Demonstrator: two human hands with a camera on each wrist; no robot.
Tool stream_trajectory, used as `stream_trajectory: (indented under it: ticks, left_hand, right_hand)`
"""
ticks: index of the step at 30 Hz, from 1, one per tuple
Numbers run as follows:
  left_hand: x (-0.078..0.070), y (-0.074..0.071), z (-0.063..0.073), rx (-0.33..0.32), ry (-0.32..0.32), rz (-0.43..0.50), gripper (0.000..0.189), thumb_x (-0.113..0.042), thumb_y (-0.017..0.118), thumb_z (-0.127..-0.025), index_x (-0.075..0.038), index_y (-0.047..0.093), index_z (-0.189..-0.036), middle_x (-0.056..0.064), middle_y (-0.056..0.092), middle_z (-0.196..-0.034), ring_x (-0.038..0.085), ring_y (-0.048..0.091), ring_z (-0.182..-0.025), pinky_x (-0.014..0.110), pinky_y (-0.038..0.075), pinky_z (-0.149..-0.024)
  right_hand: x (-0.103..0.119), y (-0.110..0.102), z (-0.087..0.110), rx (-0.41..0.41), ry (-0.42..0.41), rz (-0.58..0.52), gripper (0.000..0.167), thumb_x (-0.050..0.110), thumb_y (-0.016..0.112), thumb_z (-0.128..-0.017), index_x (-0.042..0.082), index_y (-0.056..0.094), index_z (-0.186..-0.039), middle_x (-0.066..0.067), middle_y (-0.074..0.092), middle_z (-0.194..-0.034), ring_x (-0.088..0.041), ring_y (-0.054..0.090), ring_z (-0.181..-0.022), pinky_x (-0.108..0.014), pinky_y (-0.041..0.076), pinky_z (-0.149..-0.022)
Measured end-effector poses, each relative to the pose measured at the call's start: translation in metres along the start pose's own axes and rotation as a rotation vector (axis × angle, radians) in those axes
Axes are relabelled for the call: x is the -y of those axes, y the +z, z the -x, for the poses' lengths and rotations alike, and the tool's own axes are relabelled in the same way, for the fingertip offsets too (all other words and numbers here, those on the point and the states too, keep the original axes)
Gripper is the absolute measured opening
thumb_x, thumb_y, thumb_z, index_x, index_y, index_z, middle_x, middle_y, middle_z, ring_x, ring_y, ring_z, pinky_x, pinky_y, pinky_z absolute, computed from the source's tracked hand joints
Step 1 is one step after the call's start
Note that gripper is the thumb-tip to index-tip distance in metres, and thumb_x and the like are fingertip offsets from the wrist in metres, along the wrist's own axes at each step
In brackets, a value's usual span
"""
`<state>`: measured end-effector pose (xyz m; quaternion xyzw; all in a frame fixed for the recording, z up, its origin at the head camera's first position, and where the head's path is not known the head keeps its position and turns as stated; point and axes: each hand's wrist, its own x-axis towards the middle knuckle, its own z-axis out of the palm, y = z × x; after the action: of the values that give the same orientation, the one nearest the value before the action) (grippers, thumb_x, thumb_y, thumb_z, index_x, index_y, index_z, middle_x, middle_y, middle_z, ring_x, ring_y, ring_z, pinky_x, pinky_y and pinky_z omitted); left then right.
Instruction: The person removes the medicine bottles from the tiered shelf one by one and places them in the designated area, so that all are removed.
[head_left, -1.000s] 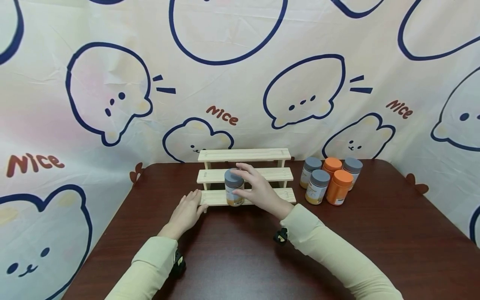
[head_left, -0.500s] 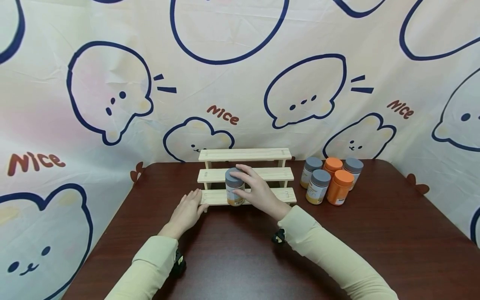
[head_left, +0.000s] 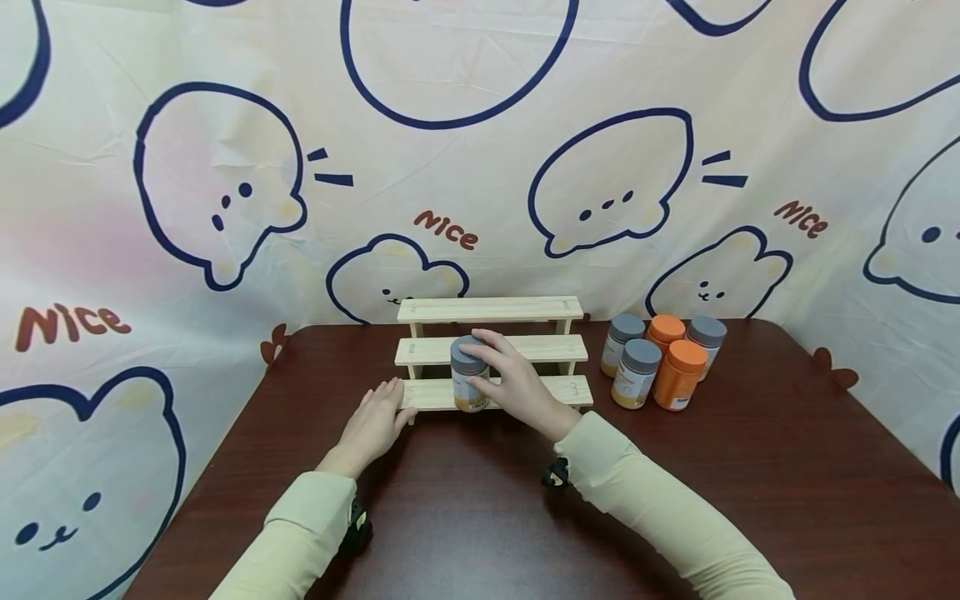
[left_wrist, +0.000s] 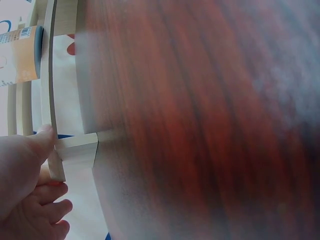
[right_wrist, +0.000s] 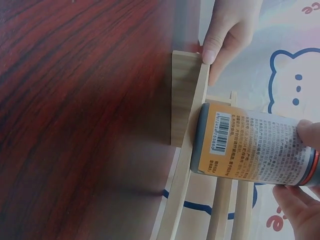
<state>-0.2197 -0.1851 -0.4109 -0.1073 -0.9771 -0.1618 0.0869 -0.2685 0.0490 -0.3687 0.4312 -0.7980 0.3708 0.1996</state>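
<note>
A supplement jar (head_left: 466, 392) with a grey lid stands upright on the lowest board of a three-tier wooden display rack (head_left: 489, 310). My right hand (head_left: 522, 388) holds that jar near its lid, thumb on one side and fingers on the other; the right wrist view shows its printed label with a barcode (right_wrist: 220, 132). At the rack's left end, my left hand (head_left: 370, 429) pinches the lowest board, the thumb at its front edge and the fingers curled beneath in the left wrist view. The upper two boards bear nothing.
Several more jars stand grouped right of the rack on the dark wooden table (head_left: 480, 517), some with grey lids (head_left: 641, 356) and some orange (head_left: 678, 379). A cartoon-printed cloth (head_left: 495, 175) hangs behind the table and along its sides.
My right forearm has shifted slightly to the left. The jar, the rack and my left hand stay in place, apart from a slight shift of the whole view.
</note>
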Motion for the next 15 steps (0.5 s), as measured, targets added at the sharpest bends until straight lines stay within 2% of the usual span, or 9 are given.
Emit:
stream_trajectory:
  ticks: [15]
  left_hand:
    - [-0.0001, -0.0008, 0.0010, 0.001, 0.004, -0.004, 0.055, -0.021, 0.056, -0.093, 0.015, 0.038, -0.132, 0.030, 0.039, -0.134, 0.041, 0.033, -0.126, 0.051, 0.023, -0.104]
  right_hand:
    - [-0.0001, -0.0086, 0.0096, -0.059, 0.002, -0.028, 0.043, 0.004, 0.073, -0.078, 0.006, 0.061, -0.120, -0.012, 0.045, -0.131, -0.023, 0.051, -0.112, -0.034, 0.050, -0.082]
